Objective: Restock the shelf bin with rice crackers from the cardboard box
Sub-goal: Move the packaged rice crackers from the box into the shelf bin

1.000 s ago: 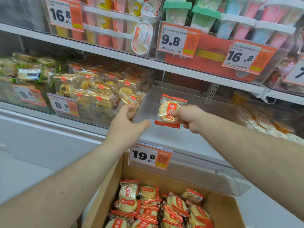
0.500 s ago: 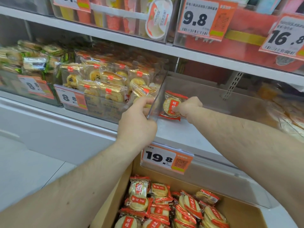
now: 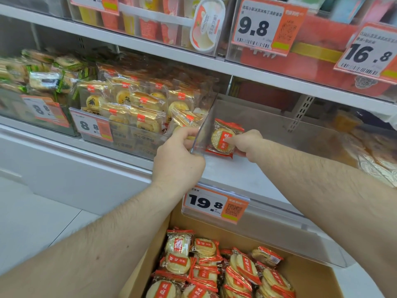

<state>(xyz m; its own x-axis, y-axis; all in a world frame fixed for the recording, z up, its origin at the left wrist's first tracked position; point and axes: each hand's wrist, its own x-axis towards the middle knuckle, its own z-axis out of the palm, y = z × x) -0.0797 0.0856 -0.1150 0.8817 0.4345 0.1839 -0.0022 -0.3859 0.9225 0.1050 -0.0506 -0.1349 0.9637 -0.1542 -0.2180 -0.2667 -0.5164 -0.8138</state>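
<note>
right hand [image 3: 247, 145] pinches one red-and-clear wrapped round rice cracker packet [image 3: 223, 139] by its right side, thumb on the label. packet stands nearly upright, low in the far left corner of the clear plastic shelf bin [image 3: 279, 130], just beside the left wall. left hand [image 3: 178, 158] grips that wall's near edge. release looks due; restock barely begun, brown cardboard box [image 3: 154, 250] below full.
</note>
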